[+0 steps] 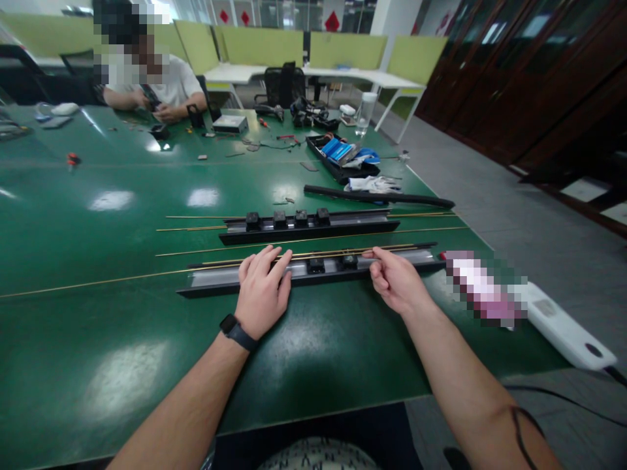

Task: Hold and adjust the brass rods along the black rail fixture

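A long black channel with a pale inner floor [208, 281] lies across the table before me. Two small black blocks [316, 264] sit in it between my hands. Over its left part rests my left hand [262, 287], fingers spread, fingertips on thin brass rods [326, 254] that run along the channel's far edge. Toward the right end, my right hand [399, 279] is closed in a pinch on a brass rod, thumb against forefinger. Parallel behind lies a second black channel [313, 231] with several black blocks [279, 219] and more brass rods [421, 215].
Behind the channels are a black tube [377, 195], white gloves [375, 184] and a black tray [337, 171] holding blue items. A white power strip [563, 323] lies at the right table edge. Another person [181, 85] sits across the green table [313, 352], hands on a small object.
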The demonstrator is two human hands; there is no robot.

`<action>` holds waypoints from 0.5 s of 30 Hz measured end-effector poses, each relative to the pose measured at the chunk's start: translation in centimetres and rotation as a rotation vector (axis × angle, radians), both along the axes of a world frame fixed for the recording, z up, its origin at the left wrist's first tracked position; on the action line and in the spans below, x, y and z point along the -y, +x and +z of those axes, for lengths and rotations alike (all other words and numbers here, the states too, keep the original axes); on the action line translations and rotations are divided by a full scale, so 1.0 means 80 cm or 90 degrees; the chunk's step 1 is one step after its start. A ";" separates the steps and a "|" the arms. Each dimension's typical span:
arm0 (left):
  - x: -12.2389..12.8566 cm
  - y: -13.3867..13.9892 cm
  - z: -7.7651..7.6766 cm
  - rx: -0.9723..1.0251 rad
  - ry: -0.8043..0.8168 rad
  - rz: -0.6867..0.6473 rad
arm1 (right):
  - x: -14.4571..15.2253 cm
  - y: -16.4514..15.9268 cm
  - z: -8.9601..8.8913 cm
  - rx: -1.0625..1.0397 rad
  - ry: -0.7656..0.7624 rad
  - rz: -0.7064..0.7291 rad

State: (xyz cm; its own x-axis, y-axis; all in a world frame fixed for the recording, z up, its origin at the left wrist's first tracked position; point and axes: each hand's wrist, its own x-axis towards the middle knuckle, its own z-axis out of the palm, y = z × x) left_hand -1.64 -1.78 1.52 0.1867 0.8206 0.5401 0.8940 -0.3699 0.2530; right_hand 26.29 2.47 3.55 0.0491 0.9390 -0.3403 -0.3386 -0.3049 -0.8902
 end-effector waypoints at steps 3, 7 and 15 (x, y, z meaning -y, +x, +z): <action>0.000 0.000 0.000 -0.004 0.002 0.000 | -0.001 0.001 -0.001 0.005 0.009 0.000; -0.001 0.000 -0.001 -0.002 0.004 -0.001 | 0.000 0.000 -0.002 0.010 0.012 0.018; -0.001 0.000 0.000 0.008 -0.001 -0.002 | -0.001 0.001 0.001 0.001 0.000 -0.012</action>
State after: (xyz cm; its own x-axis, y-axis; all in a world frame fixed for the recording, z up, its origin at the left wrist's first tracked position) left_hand -1.68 -1.73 1.49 0.1829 0.8204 0.5418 0.8892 -0.3731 0.2647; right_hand 26.37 2.54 3.64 0.0676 0.9379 -0.3402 -0.3427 -0.2984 -0.8908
